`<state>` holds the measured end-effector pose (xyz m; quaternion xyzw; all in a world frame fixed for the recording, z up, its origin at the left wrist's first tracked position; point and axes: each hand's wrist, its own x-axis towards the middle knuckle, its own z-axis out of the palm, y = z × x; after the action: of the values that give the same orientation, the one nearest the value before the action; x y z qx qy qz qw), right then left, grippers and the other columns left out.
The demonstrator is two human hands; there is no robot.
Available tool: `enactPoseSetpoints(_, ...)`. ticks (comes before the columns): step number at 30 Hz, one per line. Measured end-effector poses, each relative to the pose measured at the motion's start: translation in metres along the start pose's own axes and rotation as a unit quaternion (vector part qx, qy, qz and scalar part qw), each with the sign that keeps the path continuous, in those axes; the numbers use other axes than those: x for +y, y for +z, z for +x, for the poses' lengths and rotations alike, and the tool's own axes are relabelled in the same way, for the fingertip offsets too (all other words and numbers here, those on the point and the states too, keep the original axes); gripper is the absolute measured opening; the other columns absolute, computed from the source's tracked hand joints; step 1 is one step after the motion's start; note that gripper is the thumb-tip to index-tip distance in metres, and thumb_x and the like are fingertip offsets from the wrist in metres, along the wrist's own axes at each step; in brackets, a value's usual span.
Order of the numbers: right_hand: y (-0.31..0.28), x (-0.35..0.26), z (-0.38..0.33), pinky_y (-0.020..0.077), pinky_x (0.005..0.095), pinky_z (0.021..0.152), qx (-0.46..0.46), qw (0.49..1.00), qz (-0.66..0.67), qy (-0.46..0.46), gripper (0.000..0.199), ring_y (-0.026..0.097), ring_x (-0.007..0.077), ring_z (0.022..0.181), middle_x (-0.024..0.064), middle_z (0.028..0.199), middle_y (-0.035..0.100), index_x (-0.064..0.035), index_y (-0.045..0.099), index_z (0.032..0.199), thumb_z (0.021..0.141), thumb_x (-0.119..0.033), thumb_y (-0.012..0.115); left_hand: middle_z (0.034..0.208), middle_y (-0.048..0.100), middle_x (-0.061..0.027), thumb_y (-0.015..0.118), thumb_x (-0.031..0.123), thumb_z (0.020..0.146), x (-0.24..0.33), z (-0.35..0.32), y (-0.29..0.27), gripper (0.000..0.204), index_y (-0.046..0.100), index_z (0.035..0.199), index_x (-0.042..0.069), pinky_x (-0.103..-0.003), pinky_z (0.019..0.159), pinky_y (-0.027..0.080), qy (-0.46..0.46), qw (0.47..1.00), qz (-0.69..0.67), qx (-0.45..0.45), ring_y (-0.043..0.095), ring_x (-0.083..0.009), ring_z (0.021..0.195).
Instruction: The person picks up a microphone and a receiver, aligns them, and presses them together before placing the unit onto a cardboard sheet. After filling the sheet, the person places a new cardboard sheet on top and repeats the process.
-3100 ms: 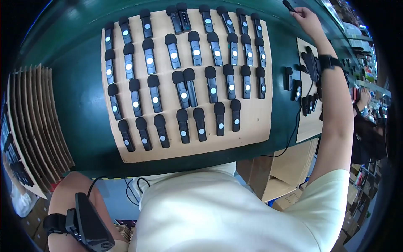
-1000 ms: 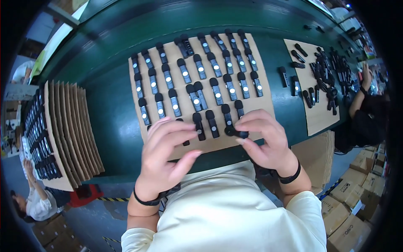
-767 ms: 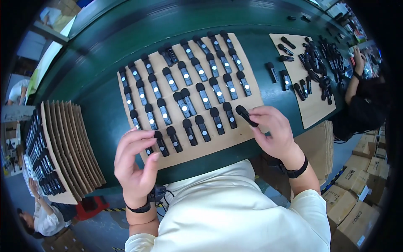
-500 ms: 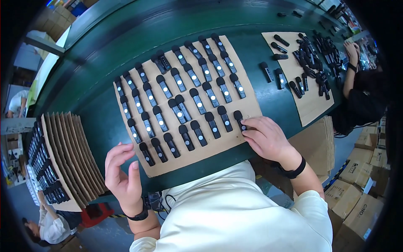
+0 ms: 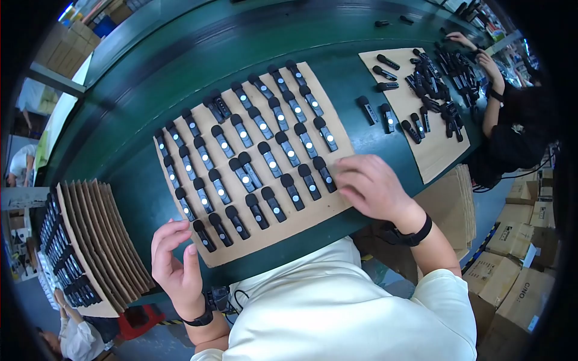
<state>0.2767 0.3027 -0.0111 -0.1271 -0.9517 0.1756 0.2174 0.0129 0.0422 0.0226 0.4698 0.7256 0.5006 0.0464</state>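
Rows of small black clip-on microphones with foam tops (image 5: 269, 158), most with a pale round dot, lie on a brown cardboard sheet (image 5: 253, 242). My right hand (image 5: 374, 186) is at the sheet's right edge, slightly blurred, with thumb and fingers apart. Its fingertips are just right of the last microphone (image 5: 324, 174) in the near row, and nothing shows in its grip. My left hand (image 5: 177, 262) hovers by the sheet's near left corner. Its fingers are loosely bent, the thumb stands apart, and it holds nothing.
A second cardboard sheet (image 5: 435, 157) at right carries a loose heap of microphones (image 5: 430, 78); two more lie on the green table (image 5: 132, 156) beside it. Stacked cardboard sheets (image 5: 114, 240) stand at left. A co-worker's hand (image 5: 492, 69) is at far right. Cartons (image 5: 509, 295) sit below.
My right fingers have come off the last microphone in the near row and moved slightly right of it. The sheet appears lower and further left in view. My left hand has barely moved.
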Motion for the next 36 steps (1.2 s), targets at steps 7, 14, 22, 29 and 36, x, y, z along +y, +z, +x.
enactPoseSetpoints(7,-0.022,0.061,0.014,0.0468,0.0408,0.089,0.104,0.965,-0.192,0.146,0.026,0.058,0.0343,0.104,0.0116,0.112,0.062,-0.0043,0.062,0.099,0.077,-0.009,0.074,0.104,0.065,-0.0169,0.066,0.005,0.082,0.006,0.003,0.006,0.015,0.063,0.095,-0.001,-0.044,0.101,0.044,-0.005,1.0,-0.006,-0.005,0.061,-0.0282,0.1)
enactPoseSetpoints(14,-0.022,0.08,0.02,0.0478,0.0382,0.087,0.065,0.962,-0.177,0.197,0.021,0.061,0.0328,0.097,0.0122,0.103,0.064,-0.0021,0.063,0.097,0.078,-0.004,0.071,0.101,0.066,-0.0161,0.069,0.004,0.078,0.019,0.009,0.02,0.015,0.065,0.091,-0.001,-0.046,0.1,0.044,0.024,0.999,-0.017,-0.036,0.062,-0.0299,0.098)
enactPoseSetpoints(22,-0.026,-0.038,0.049,0.0488,0.0339,0.082,0.045,0.968,0.229,0.089,0.025,0.062,0.0241,0.09,0.0123,0.095,0.066,0.001,0.064,0.104,0.079,0.002,0.068,0.1,0.067,-0.0137,0.074,0.005,0.075,0.037,0.031,0.04,0.024,0.067,0.098,0.002,-0.046,0.097,0.045,0.108,0.987,-0.055,-0.107,0.063,-0.0315,0.094)
enactPoseSetpoints(29,-0.003,-0.072,0.059,0.0492,0.0369,0.071,0.056,0.95,0.303,-0.049,0.03,0.064,0.0283,0.077,0.0127,0.089,0.067,-0.0002,0.065,0.103,0.075,-0.003,0.077,0.099,0.069,-0.013,0.076,0.01,0.078,0.043,0.029,0.05,0.026,0.066,0.1,0.0,-0.05,0.1,0.043,0.088,0.982,-0.095,-0.14,0.066,-0.0262,0.09)
enactPoseSetpoints(36,0.006,-0.078,0.059,0.049,0.037,0.071,0.057,0.94,0.331,-0.051,0.032,0.064,0.0282,0.078,0.0121,0.089,0.067,-0.0018,0.066,0.103,0.074,-0.006,0.079,0.091,0.07,-0.0108,0.079,0.012,0.075,0.036,0.024,0.046,0.028,0.067,0.098,0.0,-0.051,0.102,0.041,0.094,0.983,-0.1,-0.124,0.066,-0.0238,0.083)
